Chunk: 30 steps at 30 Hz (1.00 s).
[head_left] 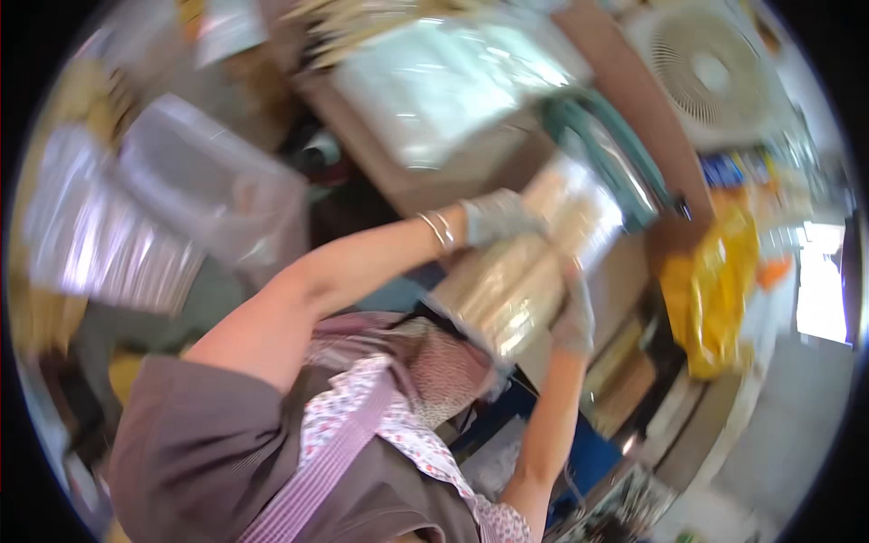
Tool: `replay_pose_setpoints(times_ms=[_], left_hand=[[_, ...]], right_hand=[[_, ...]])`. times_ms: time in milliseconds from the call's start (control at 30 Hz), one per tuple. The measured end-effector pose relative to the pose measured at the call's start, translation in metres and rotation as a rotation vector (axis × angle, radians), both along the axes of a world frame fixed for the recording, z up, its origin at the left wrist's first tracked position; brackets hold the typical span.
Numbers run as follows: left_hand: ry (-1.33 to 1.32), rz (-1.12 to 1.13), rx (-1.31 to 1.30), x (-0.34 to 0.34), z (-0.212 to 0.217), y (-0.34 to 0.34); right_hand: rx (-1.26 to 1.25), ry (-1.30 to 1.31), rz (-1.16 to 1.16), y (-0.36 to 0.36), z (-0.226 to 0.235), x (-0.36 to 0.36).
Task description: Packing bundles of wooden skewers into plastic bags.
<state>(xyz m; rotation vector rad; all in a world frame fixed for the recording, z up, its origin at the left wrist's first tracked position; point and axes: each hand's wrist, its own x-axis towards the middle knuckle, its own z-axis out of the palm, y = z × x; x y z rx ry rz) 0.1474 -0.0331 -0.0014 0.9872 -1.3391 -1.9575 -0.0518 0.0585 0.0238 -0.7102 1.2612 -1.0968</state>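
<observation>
A clear plastic bag with tan, long contents lies slanted across the middle; blur hides what the contents are. Grey-gloved, my left hand grips its upper left side, with bracelets on the wrist. My right hand, gloved too, holds its right edge, fingers curled in near the middle. The bag's shiny, flatter far end reaches up beside a long green device that looks like a bag sealer. Whether the bag touches it, I cannot tell.
A pile of clear plastic bags lies on the bench beyond my left hand. At left stand a translucent plastic-lined bin and shiny wrapped bundles. A yellow plastic bag hangs at right, below a fan.
</observation>
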Motion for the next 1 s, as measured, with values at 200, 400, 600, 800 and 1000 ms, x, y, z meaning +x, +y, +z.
replay_pose_setpoints(times_ms=[200,400,600,800,1000], left_hand=[[-0.205,0.259,-0.572,0.118,0.111,0.106],[-1.313,0.877,-0.982,0.359,0.171,0.122],[-1.279,0.779,-0.768,0.524,0.020,0.097],[-1.139,0.938,-1.000,0.492,0.044,0.138],[-1.017,0.896,-0.998,0.423,0.126,0.194]], right_hand=[[-0.143,0.008,0.079,0.071,0.067,0.092],[-0.335,-0.201,0.191,0.064,0.119,0.214],[-0.889,0.766,0.919,0.010,-0.103,0.351],[-1.018,0.574,0.939,0.011,-0.182,0.427],[-0.607,0.701,1.295,0.025,-0.105,0.342]])
